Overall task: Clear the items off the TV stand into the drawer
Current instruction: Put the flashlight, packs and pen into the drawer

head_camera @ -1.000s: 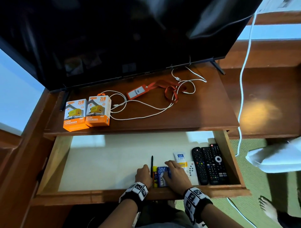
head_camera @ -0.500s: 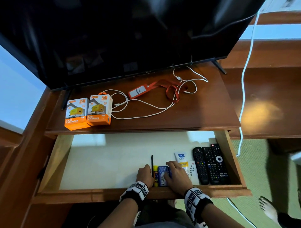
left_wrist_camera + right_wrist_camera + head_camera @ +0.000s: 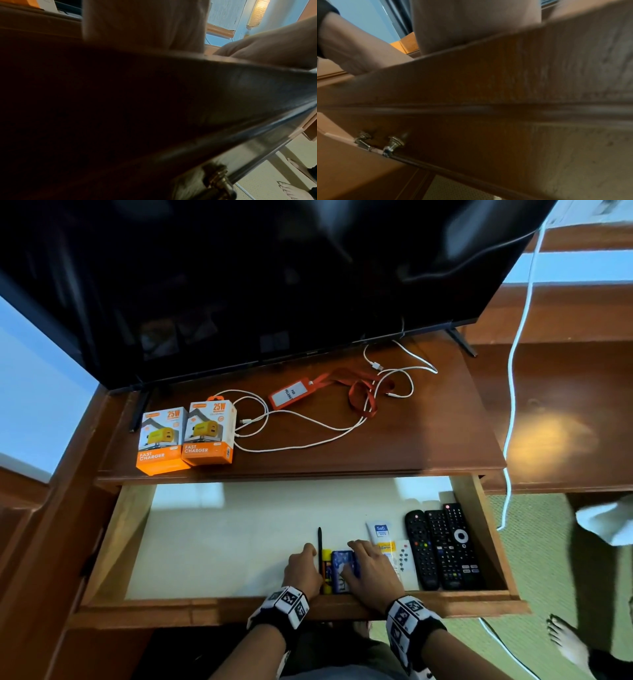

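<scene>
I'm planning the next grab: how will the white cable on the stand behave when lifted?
The white cable looks thin and loosely looped, so it will probably droop and trail. It crosses the orange lanyard, so it may drag that along. It is likely light.

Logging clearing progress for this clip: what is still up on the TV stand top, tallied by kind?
Fast-charger boxes: 2
White cables: 2, looped together, so the count is uncertain
Orange lanyard with badge holder: 1
Total: 5 things not yet in the drawer
</scene>
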